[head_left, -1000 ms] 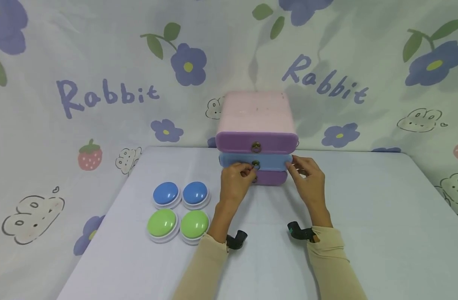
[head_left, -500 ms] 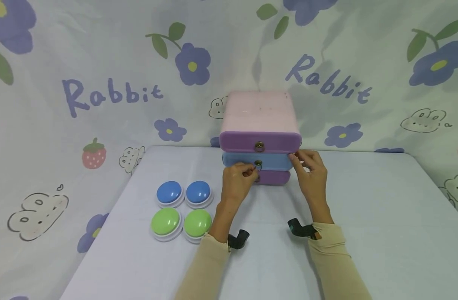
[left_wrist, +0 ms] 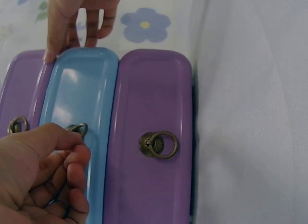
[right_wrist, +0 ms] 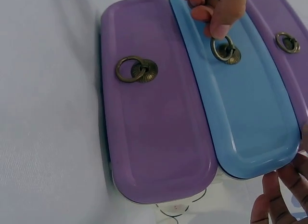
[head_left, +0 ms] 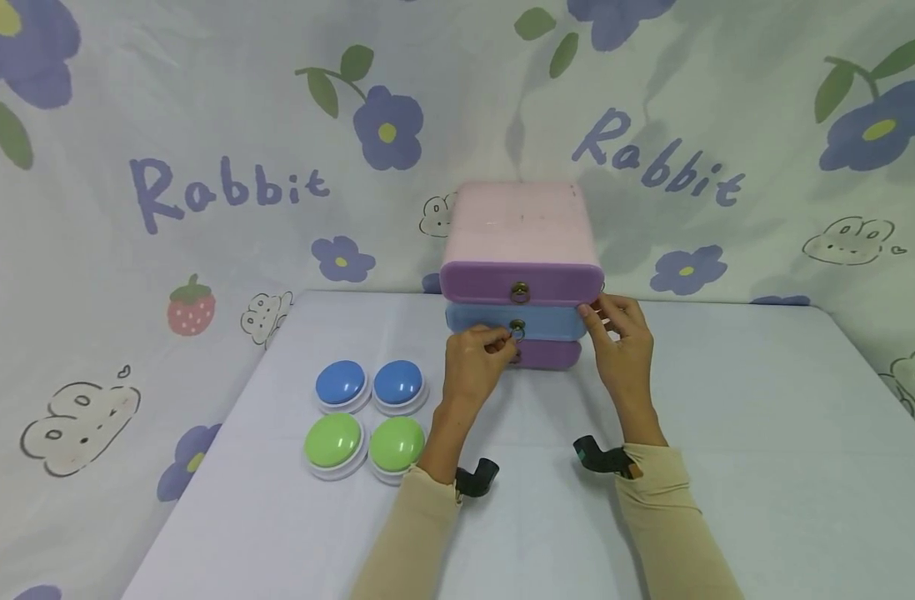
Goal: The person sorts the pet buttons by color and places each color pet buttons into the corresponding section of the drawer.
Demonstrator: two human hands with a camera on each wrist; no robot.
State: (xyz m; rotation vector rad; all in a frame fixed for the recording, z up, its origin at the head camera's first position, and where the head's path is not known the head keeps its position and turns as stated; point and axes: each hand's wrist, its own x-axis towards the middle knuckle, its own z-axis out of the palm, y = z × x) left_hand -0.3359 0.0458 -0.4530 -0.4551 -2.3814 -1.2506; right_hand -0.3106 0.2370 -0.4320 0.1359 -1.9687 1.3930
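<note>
A small pink drawer cabinet stands at the back of the table, with a purple top drawer, a blue middle drawer and a purple bottom drawer. With thumb and forefinger, my left hand pinches the brass ring pull of the blue drawer. My right hand holds the cabinet's right side; its thumb lies at the blue drawer's upper front corner. The other fingers reach along the side behind the front, partly hidden in the head view. All three drawer fronts look closed.
Two blue domed push buttons and two green ones with white bases stand left of my left forearm. The white-covered table meets a patterned cloth backdrop behind the cabinet. Black wrist cameras sit on both cuffs.
My right hand has slid up and slightly back along the cabinet's right edge. My left hand keeps its pinch on the ring pull. The head view has shifted slightly.
</note>
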